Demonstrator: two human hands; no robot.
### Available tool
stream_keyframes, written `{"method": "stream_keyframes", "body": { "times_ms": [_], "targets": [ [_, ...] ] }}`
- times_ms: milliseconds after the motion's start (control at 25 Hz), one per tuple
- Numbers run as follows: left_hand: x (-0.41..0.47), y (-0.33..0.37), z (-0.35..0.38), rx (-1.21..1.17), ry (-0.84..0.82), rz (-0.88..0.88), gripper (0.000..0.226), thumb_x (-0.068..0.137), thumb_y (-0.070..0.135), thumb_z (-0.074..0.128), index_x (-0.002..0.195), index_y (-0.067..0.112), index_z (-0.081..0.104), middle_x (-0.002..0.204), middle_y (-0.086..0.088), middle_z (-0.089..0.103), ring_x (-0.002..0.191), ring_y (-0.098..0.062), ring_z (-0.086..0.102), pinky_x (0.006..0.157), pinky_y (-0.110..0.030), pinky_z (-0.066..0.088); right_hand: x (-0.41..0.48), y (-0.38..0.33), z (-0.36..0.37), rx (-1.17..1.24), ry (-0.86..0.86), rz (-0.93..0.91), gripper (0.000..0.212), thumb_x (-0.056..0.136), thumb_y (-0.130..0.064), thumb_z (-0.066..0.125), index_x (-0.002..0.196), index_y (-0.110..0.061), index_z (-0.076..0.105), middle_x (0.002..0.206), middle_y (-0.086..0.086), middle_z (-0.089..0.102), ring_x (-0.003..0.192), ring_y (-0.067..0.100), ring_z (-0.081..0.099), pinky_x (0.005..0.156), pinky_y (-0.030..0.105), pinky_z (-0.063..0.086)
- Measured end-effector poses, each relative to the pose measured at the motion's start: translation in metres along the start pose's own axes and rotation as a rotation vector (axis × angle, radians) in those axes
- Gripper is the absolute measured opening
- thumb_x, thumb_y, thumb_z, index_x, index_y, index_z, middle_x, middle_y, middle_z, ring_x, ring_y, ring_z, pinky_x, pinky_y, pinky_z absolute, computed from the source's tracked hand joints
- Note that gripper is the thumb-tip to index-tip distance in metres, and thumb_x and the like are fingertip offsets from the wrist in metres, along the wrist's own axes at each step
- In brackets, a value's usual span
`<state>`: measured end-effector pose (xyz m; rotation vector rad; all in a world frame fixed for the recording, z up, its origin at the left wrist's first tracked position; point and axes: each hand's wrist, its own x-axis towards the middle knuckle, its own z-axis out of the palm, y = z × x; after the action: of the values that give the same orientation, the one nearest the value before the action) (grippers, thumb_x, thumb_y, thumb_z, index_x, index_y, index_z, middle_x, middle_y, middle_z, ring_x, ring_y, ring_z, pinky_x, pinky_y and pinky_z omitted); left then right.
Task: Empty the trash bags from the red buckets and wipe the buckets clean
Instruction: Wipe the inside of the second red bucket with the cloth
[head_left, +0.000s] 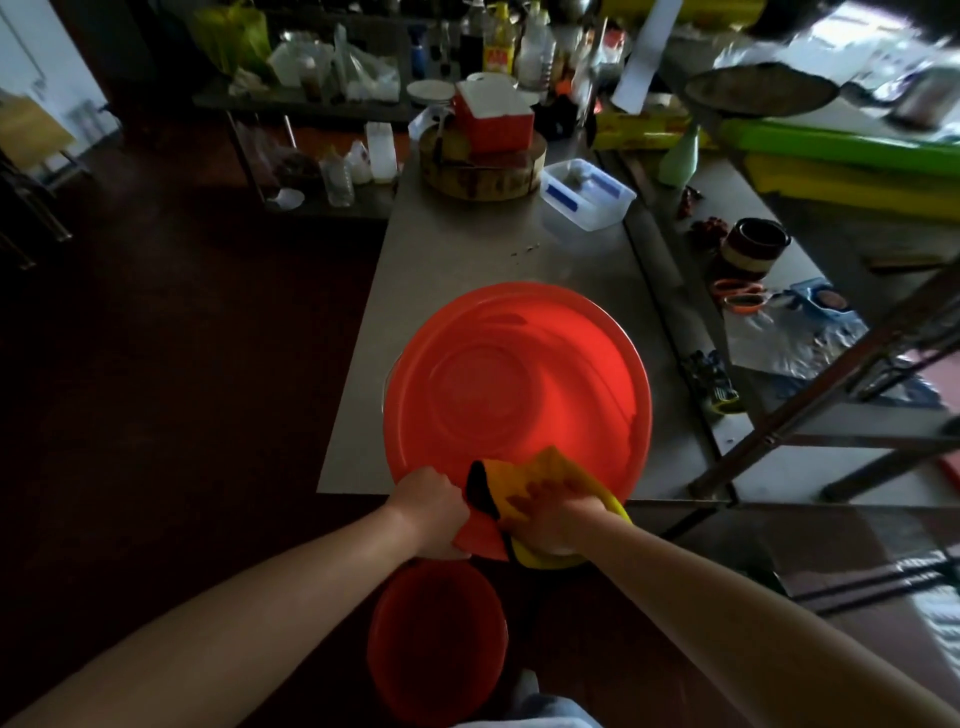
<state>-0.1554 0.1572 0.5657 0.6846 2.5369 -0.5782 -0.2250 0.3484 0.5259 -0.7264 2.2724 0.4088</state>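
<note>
Firmly brace the red bucket (514, 384), standing at the steel table's (467, 249) near edge, with your left hand (431, 512) gripping its near rim. Your right hand (556, 525) clutches the yellow cloth (550, 475) over that rim; sweep it along, then downward inside.

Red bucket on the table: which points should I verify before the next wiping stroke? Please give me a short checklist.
1. Inside of red bucket emptied: ok, bare plastic shows.
2. Grip of left hand on the near rim: ok.
3. Wiper ready: ok, right hand holds yellow cloth at the rim.
4. Bucket base fully on table: cannot tell, the near rim passes the table edge.
5. Inside clean: cannot tell, light is dim.
</note>
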Motion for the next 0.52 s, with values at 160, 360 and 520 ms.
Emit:
{"method": "stream_keyframes", "body": {
  "times_ms": [160, 360, 520],
  "targets": [
    [-0.004, -0.010, 0.005, 0.044, 0.032, 0.025, 0.066, 0.091, 0.074, 0.039, 0.097, 0.016, 0.070, 0.095, -0.006, 0.070, 0.085, -0.028, 0.065, 0.068, -0.037, 0.042, -0.023, 0.014, -0.005, -0.107, -0.005, 0.069, 0.074, 0.096, -0.074, 0.012, 0.158, -0.036, 0.020, 0.168, 0.006, 0.015, 0.154, 0.031, 0.012, 0.121, 0.053, 0.007],
    [-0.004, -0.015, 0.004, 0.056, 0.024, 0.072, 0.064, 0.092, 0.071, 0.041, 0.093, 0.014, 0.070, 0.089, -0.005, 0.069, 0.080, -0.028, 0.065, 0.067, -0.036, 0.041, -0.008, 0.005, -0.003, -0.064, -0.047, 0.050, 0.072, 0.098, -0.071, 0.013, 0.160, -0.034, 0.014, 0.169, 0.007, 0.007, 0.155, 0.031, 0.003, 0.121, 0.054, -0.002],
    [0.000, -0.014, 0.007, 0.004, 0.044, 0.106, 0.057, 0.095, 0.065, 0.040, 0.084, 0.016, 0.067, 0.084, -0.003, 0.067, 0.076, -0.025, 0.064, 0.067, -0.034, 0.042, 0.028, 0.012, 0.001, -0.080, 0.011, 0.008, 0.069, 0.101, -0.067, 0.014, 0.160, -0.032, 0.019, 0.167, 0.009, 0.014, 0.153, 0.034, 0.011, 0.121, 0.058, 0.004]
  ]
}}
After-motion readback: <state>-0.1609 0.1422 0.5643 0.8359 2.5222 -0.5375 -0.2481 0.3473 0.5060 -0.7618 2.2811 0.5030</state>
